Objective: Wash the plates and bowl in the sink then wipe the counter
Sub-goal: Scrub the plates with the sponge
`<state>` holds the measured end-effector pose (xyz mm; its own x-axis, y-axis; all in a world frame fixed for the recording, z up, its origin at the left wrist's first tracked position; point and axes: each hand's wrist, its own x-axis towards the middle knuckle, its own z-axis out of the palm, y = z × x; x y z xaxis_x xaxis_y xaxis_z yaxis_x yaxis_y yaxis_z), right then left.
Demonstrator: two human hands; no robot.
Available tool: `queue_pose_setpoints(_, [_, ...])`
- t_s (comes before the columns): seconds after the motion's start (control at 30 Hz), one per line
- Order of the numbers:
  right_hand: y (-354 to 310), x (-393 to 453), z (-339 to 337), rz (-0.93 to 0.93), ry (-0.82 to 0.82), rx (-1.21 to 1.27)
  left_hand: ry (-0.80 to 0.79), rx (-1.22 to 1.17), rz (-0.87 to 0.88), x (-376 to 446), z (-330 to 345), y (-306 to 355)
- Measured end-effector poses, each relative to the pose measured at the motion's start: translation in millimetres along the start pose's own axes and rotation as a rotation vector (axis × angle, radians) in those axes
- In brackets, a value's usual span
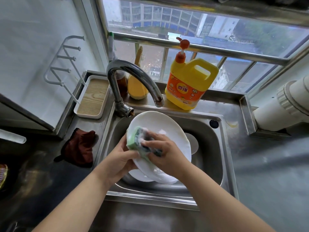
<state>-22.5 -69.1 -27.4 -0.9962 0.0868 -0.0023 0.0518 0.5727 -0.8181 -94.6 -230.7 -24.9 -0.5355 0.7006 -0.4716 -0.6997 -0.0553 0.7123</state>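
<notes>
- White glazed round plate [160, 124] is the item being washed in the head view: it is held tilted over the stainless steel sink [217, 164], below the curved chrome tap [133, 72], from which no water can be seen running.
- The left hand [121, 159] grips the plate's near-left rim, fingers curled behind it.
- The right hand [164, 150] has its grip pinched around a green-and-dark foamy sponge [142, 143], pressing it against the plate's face; suds show on the sponge and plate.
- More white dishes [150, 177] lie beneath in the basin; whether one is the bowl cannot be told.
- A yellow detergent jug with an orange pump [189, 84] stands on the ledge behind the sink.
- A dark red crumpled cloth [80, 147] lies on the steel table [259, 164] left of the sink, untouched.
- Judged from this, the task is early: the first plate is mid-scrub and unrinsed, the other dishes wait, and wiping the table has not begun.
</notes>
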Motion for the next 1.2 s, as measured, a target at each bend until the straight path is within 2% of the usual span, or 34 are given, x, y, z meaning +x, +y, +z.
queue_pose_setpoints(0.13, [-5.1, -5.8, -3.0, -0.016, -0.035, -0.052, -0.065, -0.141, -0.014, 1.4, -1.1, 1.1])
queue_pose_setpoints(0.27, [1.6, -16.4, -6.2, -0.038, -0.113, -0.083, 0.05, -0.197, -0.072, 7.2, -4.8, -4.1])
queue_pose_setpoints(0.4, [15.3, -32.0, -16.2, -0.012, -0.136, -0.111, 0.123, -0.19, -0.025, 8.4, -4.5, -9.4])
queue_pose_setpoints(0.53, [41.3, -39.4, -35.2, 0.102, -0.004, -0.224, 0.161, -0.143, -0.03, 3.2, -4.6, -7.9])
queue_pose_setpoints(0.67, [52.4, -19.0, -50.1, 0.331, 0.153, -0.254, 0.09, -0.052, -0.036, -1.0, 5.3, -7.9])
queue_pose_setpoints(0.8, [23.1, 12.0, -30.1, 0.308, 0.246, -0.207, 0.056, -0.006, -0.007, 5.3, 18.0, -8.5])
queue_pose_setpoints(0.9, [2.5, 23.8, -6.9, 0.211, 0.187, -0.127, 0.044, 0.013, -0.037, 6.2, 20.6, -14.1])
queue_pose_setpoints(1.0, [8.0, 29.4, -6.0, 0.176, 0.184, -0.17, 0.085, -0.014, -0.048, 3.6, 18.4, -18.3])
queue_pose_setpoints(1.1, [30.3, 28.8, -24.3, 0.272, 0.177, -0.336, 0.122, -0.007, -0.049, -1.3, 16.0, -17.6])
queue_pose_setpoints(1.2, [48.0, 19.5, -40.1, 0.375, 0.091, -0.457, 0.176, -0.05, -0.021, -3.3, 14.5, -15.8])
